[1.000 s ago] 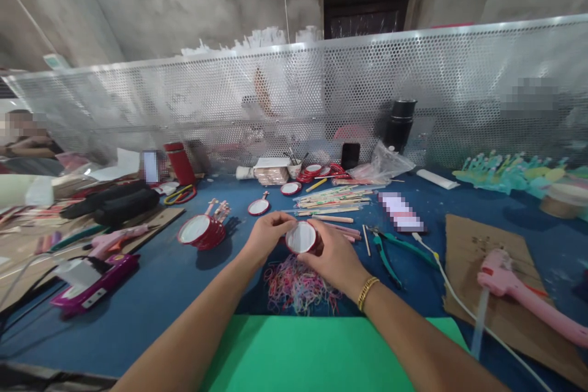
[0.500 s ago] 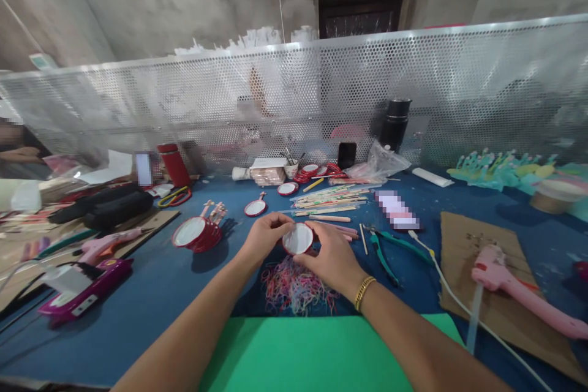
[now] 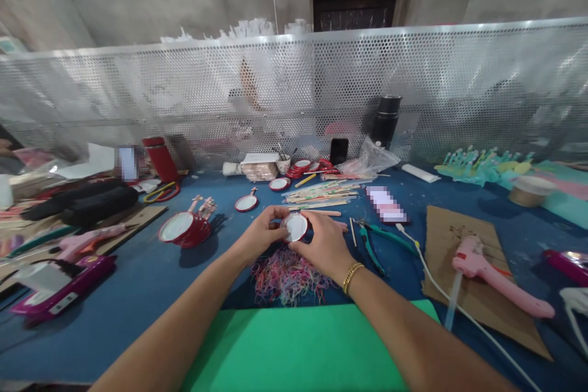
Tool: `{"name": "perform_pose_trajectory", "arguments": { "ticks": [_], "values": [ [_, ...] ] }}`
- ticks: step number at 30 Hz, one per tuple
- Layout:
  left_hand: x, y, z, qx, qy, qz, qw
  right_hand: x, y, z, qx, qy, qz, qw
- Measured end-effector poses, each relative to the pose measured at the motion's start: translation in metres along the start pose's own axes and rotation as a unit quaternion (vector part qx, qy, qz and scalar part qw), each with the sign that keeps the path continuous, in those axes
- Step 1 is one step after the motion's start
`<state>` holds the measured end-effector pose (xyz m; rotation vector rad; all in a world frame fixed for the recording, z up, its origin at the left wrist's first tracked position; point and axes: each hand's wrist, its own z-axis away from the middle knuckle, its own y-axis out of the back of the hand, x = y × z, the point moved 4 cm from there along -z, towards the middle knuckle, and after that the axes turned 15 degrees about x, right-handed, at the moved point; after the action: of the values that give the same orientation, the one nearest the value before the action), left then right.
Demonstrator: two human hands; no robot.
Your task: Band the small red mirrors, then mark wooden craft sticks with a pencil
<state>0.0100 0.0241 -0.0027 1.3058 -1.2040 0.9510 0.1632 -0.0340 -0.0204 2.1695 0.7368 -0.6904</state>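
Between my two hands is a small round disc (image 3: 296, 228) with a white face and a red rim. My left hand (image 3: 263, 234) pinches its left edge with thumb and fingers. Its right edge is gripped by my right hand (image 3: 327, 245), which has a gold bracelet at the wrist. Just beneath them lies a tangle of coloured threads (image 3: 291, 278). To the left stands a stack of similar red-rimmed discs (image 3: 181, 229) with short necks. One more disc with a neck (image 3: 246, 203) lies flat beyond my left hand.
A green sheet (image 3: 298, 349) is under my forearms. Thin wooden sticks (image 3: 316, 196), pliers (image 3: 372, 245) and a phone (image 3: 386, 204) lie ahead and right. A pink glue gun (image 3: 496, 278) rests on cardboard (image 3: 436, 245). At left are a purple power strip (image 3: 68, 294) and a red bottle (image 3: 160, 159).
The view has turned slightly right, so most things appear further left. Both hands still hold the disc, and my left fingers have shifted a little along its edge.
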Motion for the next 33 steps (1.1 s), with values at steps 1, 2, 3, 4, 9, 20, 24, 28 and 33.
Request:
{"name": "perform_pose_trajectory", "arguments": {
  "ticks": [1,2,3,4,9,20,24,28,33],
  "values": [
    [-0.001,0.000,-0.001,0.004,0.000,0.000,1.000,0.000,0.001,0.000,0.000,-0.002,0.000,1.000],
    [-0.003,0.000,-0.002,0.005,0.004,-0.005,1.000,0.000,0.002,-0.001,0.000,-0.005,0.000,1.000],
    [-0.005,0.000,-0.003,0.001,0.010,-0.014,1.000,0.000,0.002,-0.002,0.000,-0.009,0.000,1.000],
    [-0.007,0.000,-0.005,-0.006,0.014,-0.028,0.999,0.000,0.003,-0.002,0.001,-0.012,0.000,1.000],
    [-0.013,0.002,-0.011,-0.010,-0.040,-0.115,0.992,0.001,0.004,-0.003,0.000,-0.018,0.001,1.000],
    [-0.017,-0.001,-0.008,-0.041,0.016,-0.099,0.994,0.003,-0.002,-0.002,-0.004,-0.009,0.015,1.000],
    [-0.014,-0.001,-0.007,-0.064,-0.006,-0.100,0.993,0.004,-0.003,-0.002,-0.013,-0.006,0.020,1.000],
    [-0.010,-0.001,-0.007,-0.077,-0.063,-0.117,0.988,0.001,-0.001,-0.002,-0.025,0.002,0.021,0.999],
    [-0.005,0.002,-0.013,-0.057,-0.141,-0.156,0.976,-0.002,0.004,-0.003,-0.019,-0.010,0.029,0.999]
  ]
}}
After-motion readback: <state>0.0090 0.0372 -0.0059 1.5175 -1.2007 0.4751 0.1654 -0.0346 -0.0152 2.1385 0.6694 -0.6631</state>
